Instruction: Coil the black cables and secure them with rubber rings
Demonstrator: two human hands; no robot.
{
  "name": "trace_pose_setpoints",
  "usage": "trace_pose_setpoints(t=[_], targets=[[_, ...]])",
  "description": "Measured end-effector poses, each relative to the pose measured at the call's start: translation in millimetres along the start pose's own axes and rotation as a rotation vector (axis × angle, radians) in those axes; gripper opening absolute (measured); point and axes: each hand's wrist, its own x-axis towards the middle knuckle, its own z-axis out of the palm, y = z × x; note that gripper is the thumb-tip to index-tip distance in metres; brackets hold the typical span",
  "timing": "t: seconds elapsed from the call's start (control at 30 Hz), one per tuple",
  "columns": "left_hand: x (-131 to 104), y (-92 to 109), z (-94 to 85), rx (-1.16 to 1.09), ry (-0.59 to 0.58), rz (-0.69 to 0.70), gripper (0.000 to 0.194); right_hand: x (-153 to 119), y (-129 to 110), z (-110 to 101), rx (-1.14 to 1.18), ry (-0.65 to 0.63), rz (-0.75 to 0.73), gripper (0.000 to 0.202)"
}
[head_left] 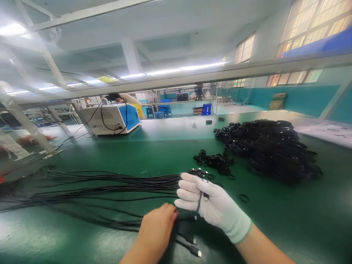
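My left hand [159, 225], bare, is closed with its fingers curled down over black cables [121, 222]. Its fingertips are largely hidden, and cable ends with metal plugs [195, 251] stick out to its right. In a white glove, my right hand [213, 203] is turned palm up, thumb folded over the fingers. A thin black band [199, 201] lies across those fingers, with a small metal-tipped plug beside it under the thumb. Behind the glove runs a bundle of black cables [148, 180], its plug ends [199, 171] showing just past the fingertips.
A small heap of black rings [216, 161] lies beyond my right hand, and one loose ring [244, 198] to its right. A large pile of black coiled pieces [272, 146] covers the right side. A blue-and-white machine [112, 119] stands at the back left of the green table [310, 220].
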Motion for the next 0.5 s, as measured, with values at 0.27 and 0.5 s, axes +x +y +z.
trace_pose_setpoints(t=[0.27,0.5], targets=[[8.1,23.9,-79.0,0.124,0.039,0.332,0.010,-12.1,26.8,-6.3,-0.096,-0.179,0.344,0.033],[37.1,1.0,-68.5,-0.649,-0.223,0.080,0.005,-14.3,40.5,-7.1,-0.060,-0.230,0.479,0.053]])
